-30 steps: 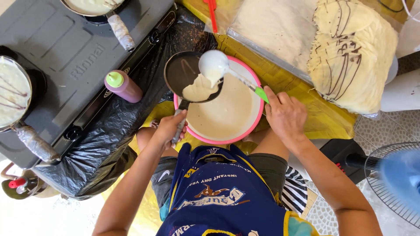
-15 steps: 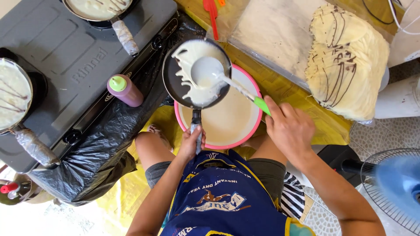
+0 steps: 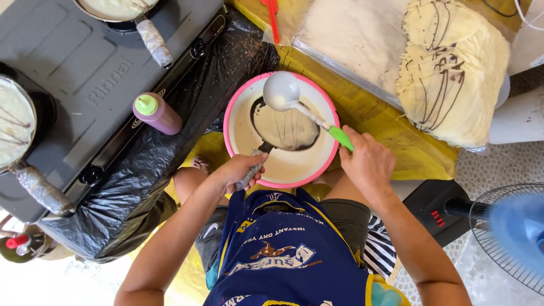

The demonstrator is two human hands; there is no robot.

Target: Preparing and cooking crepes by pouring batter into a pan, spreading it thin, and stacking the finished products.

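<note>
Yellow cloth covers the low work surface (image 3: pixel 391 122) at the centre of the frame, and black plastic sheeting (image 3: pixel 113 192) lies under the grey two-burner stove (image 3: pixel 85 68) at the upper left, likely to catch drips. A pink-rimmed basin of pale batter (image 3: pixel 281 137) sits right in front of the seated person, within easy reach of both arms. The left hand (image 3: pixel 241 170) is clenched around the wrapped handle of a small black pan (image 3: pixel 285 129), holding it tilted over the basin so that surplus batter runs back in rather than onto the cloth. The right hand (image 3: pixel 368 161) grips the green handle of a white ladle (image 3: pixel 281 90), whose bowl hovers above the basin's far rim, clear of the pan.

Two other pans (image 3: pixel 14 122) rest on the burners with batter already spread in them, handles pointing outward for grabbing. A purple squeeze bottle with a green cap (image 3: pixel 156 112) stands at the stove's edge. Finished thin crepes (image 3: pixel 450 73), streaked with dark lines, pile on clear plastic at the upper right, away from the heat. A fan (image 3: pixel 513 232) stands at the lower right.
</note>
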